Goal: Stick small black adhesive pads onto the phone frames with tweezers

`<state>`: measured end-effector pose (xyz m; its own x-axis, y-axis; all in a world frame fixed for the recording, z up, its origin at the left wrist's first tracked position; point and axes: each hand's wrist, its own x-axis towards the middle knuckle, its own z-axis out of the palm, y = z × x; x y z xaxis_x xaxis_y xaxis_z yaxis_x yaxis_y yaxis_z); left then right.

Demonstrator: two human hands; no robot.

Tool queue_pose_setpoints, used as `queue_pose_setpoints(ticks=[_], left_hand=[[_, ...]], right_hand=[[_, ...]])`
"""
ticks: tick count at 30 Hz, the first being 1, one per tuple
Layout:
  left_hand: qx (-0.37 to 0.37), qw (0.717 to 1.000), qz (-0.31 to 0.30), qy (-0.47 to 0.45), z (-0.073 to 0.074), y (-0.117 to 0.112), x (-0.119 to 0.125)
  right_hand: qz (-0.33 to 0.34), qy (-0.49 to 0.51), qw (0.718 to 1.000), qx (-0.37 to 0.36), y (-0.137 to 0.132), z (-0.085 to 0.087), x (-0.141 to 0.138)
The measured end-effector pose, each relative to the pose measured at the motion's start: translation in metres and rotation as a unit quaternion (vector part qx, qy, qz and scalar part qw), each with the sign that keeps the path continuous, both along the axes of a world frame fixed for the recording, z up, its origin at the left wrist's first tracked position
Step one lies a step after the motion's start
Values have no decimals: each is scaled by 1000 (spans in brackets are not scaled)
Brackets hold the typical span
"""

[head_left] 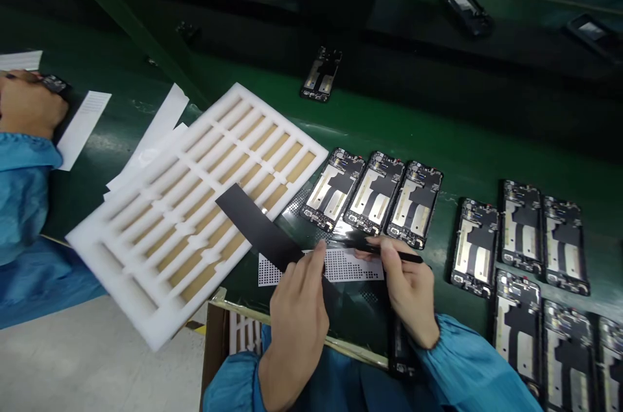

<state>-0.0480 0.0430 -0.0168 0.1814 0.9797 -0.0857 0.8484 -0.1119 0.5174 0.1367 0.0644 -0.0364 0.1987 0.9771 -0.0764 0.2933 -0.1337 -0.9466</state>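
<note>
My left hand (298, 311) lies with its fingers stretched out over a black strip (263, 227), which slants beneath it. Under the strip is a white sheet with rows of small dark dots (348, 266). Black tweezers (406, 257) are pinched in my right hand (411, 285), their tips pointing left over the sheet's upper edge. Just beyond my hands, opened phones (374, 193) with bare circuit boards lie in a row of three. Another dark phone (403, 350) sits below my right wrist, partly hidden by the sleeve.
A white foam tray with slots (160, 327) lies tilted at the left, overhanging the table edge. Several more opened phones (520, 227) lie at the right. One phone (321, 74) lies farther back. At far left, another person's hand (32, 104) is near white paper strips (85, 130).
</note>
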Motion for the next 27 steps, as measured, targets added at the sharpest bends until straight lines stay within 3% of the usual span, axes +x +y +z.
queue_pose_setpoints(ticks=[1,2,4,5,6,11,14,24,27], left_hand=[[-62,992,34,-104,6,-1,-1],[-143,959,70,-234,11,-3,-1],[-292,825,123,-467,21,-5,-1],[-334,767,133,-532,24,-6,0],[-355,734,133,-564,26,-7,2],[-383,642,135,-650,29,-12,7],[-380,632,117,-665,31,-15,9],[-366,682,69,-630,42,-23,11],[-360,674,60,-642,45,-25,13]], right_hand=[[0,8,1000,1,-3,7,2],[3,16,1000,2,-7,14,4],[17,28,999,6,-14,29,7],[27,31,999,10,-18,36,8],[39,32,999,15,-20,42,9],[81,19,995,47,-27,53,11],[84,27,994,57,-32,52,12],[105,54,990,78,-42,56,20],[107,57,989,86,-44,57,23]])
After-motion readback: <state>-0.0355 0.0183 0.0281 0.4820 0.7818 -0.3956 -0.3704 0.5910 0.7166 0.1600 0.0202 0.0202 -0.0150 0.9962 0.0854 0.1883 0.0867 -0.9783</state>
